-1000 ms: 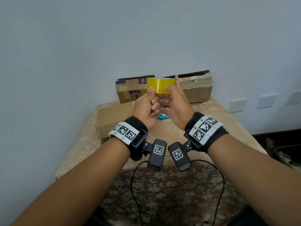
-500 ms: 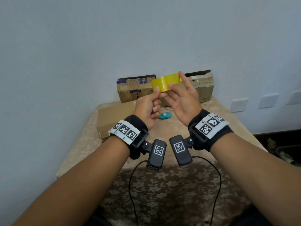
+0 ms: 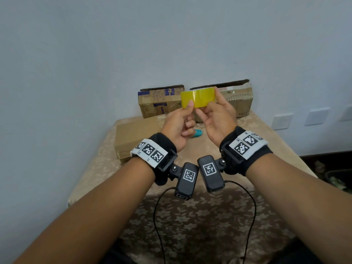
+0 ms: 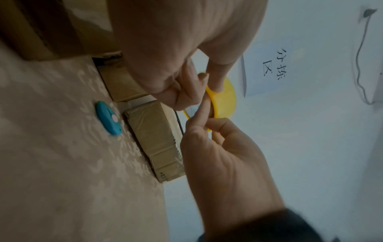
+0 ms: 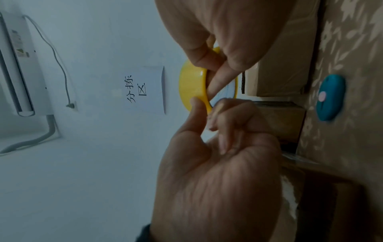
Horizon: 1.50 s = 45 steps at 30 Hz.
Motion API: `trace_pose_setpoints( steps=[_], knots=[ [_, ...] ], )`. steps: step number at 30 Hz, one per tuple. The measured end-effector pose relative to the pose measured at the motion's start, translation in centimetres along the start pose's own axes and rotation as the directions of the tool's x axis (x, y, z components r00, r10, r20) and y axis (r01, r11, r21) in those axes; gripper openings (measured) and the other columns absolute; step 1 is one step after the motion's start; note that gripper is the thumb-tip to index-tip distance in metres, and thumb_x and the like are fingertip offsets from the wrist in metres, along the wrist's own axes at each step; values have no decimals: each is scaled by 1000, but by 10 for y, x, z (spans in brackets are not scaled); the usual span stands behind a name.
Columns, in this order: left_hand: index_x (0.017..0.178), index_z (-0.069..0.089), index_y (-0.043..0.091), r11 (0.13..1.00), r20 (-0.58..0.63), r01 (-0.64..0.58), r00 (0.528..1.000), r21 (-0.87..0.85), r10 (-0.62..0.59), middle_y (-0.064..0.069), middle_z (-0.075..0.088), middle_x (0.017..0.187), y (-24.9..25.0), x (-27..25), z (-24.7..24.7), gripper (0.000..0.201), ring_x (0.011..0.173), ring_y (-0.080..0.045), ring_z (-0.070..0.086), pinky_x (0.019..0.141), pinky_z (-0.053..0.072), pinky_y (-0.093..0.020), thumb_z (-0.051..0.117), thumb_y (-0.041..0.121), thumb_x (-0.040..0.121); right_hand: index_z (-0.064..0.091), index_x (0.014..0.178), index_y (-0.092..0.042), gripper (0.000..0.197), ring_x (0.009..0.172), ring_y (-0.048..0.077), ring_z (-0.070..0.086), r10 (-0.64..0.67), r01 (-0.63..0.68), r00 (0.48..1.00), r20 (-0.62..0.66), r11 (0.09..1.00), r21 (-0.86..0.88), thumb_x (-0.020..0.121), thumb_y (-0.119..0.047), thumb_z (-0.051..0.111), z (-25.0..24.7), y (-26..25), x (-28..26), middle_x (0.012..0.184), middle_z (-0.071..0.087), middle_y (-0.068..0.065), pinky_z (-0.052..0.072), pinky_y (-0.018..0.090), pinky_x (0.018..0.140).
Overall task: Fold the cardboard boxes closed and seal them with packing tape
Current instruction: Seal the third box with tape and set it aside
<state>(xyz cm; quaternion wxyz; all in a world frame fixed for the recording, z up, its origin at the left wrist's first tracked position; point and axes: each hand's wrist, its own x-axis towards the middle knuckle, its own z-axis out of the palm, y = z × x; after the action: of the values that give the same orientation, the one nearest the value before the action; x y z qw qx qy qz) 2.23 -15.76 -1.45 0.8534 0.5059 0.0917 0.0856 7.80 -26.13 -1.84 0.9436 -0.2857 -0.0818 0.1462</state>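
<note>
I hold a yellow packing tape roll [image 3: 198,97] edge-on in the air above the table, in front of the boxes. My left hand [image 3: 190,109] pinches its lower left rim, thumb [image 5: 196,106] on the outer face. My right hand [image 3: 209,103] grips the right side, thumb [image 5: 199,55] outside and index finger [image 5: 219,80] inside the ring. Two cardboard boxes [image 3: 158,103] [image 3: 238,100] stand against the wall, their top flaps dark at the edges. A third, flat cardboard box [image 3: 137,138] lies at the table's left.
A small blue cutter [image 3: 197,133] lies on the floral tablecloth [image 3: 190,225] below my hands. Wall sockets [image 3: 282,121] sit at the right. A paper sign [image 5: 145,90] hangs on the wall, and the table's right edge drops to a dark floor.
Half a second ago the roll was tilted with my right fingers spread. Now it sits level again, and my right fingers have closed on its right side.
</note>
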Motion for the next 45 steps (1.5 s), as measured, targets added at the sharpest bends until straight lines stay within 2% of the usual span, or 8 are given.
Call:
trace_pose_setpoints(
  steps=[9, 15, 19, 23, 33, 38, 41, 45],
  knots=[
    [82, 48, 13, 988, 68, 0, 998, -155, 10, 4, 35, 58, 4, 2, -7, 26, 41, -3, 33, 32, 24, -15, 53, 27, 104, 40, 155, -11, 66, 108, 32, 59, 48, -50, 991, 122, 999, 8, 94, 11, 52, 5, 5, -3, 117, 58, 22, 62, 36, 85],
    [86, 51, 13, 992, 54, -36, 998, -125, 43, 4, 36, 60, -1, 2, -8, 21, 41, -3, 34, 33, 24, -15, 55, 25, 104, 41, 155, -12, 64, 106, 32, 56, 21, -16, 996, 84, 998, -59, 96, 10, 51, 4, 9, 0, 114, 57, 23, 59, 44, 95],
    [85, 51, 13, 994, 61, -69, 995, -79, 74, 3, 37, 60, -3, -1, -1, 21, 42, -3, 34, 33, 23, -15, 56, 23, 103, 45, 153, -11, 68, 118, 39, 66, -8, 9, 999, 41, 999, -44, 93, 20, 41, 0, 5, -1, 130, 64, 29, 59, 45, 94],
    [83, 48, 14, 986, 38, -54, 997, -155, 60, 4, 36, 59, 2, 3, -2, 26, 39, -3, 34, 31, 25, -15, 54, 26, 104, 40, 155, -6, 66, 107, 33, 64, 58, -61, 990, 127, 998, 22, 92, 10, 54, 4, 2, -3, 117, 60, 25, 61, 41, 91],
    [89, 54, 13, 991, 34, -72, 996, -115, 76, 3, 37, 60, -3, 0, -7, 18, 42, -3, 34, 33, 24, -15, 57, 25, 102, 44, 154, -12, 60, 100, 30, 56, 16, -10, 997, 81, 997, -74, 98, 9, 50, 5, 9, -3, 108, 56, 22, 60, 41, 94],
    [93, 55, 11, 987, 80, -99, 991, -129, 109, 3, 40, 60, 0, -2, 1, 15, 42, -3, 36, 33, 26, -15, 57, 23, 102, 45, 153, -10, 65, 111, 33, 66, 22, -22, 994, 104, 1000, -6, 95, 18, 42, 2, 2, -2, 134, 61, 30, 60, 40, 94],
    [98, 56, 12, 976, 63, -93, 992, -196, 108, 5, 41, 57, 7, -1, -1, 12, 41, -2, 35, 34, 25, -14, 55, 22, 103, 49, 148, -6, 55, 113, 33, 65, 90, -102, 979, 181, 993, 56, 95, 9, 49, 6, -1, -5, 125, 62, 25, 57, 41, 101],
    [97, 55, 13, 973, 58, -100, 992, -210, 114, 6, 51, 58, 8, -5, -3, 11, 41, -3, 36, 35, 23, -13, 52, 20, 105, 51, 147, -7, 54, 99, 24, 70, 76, -84, 976, 203, 996, 30, 96, 10, 50, 7, 2, -9, 116, 67, 19, 60, 33, 91]
  ],
)
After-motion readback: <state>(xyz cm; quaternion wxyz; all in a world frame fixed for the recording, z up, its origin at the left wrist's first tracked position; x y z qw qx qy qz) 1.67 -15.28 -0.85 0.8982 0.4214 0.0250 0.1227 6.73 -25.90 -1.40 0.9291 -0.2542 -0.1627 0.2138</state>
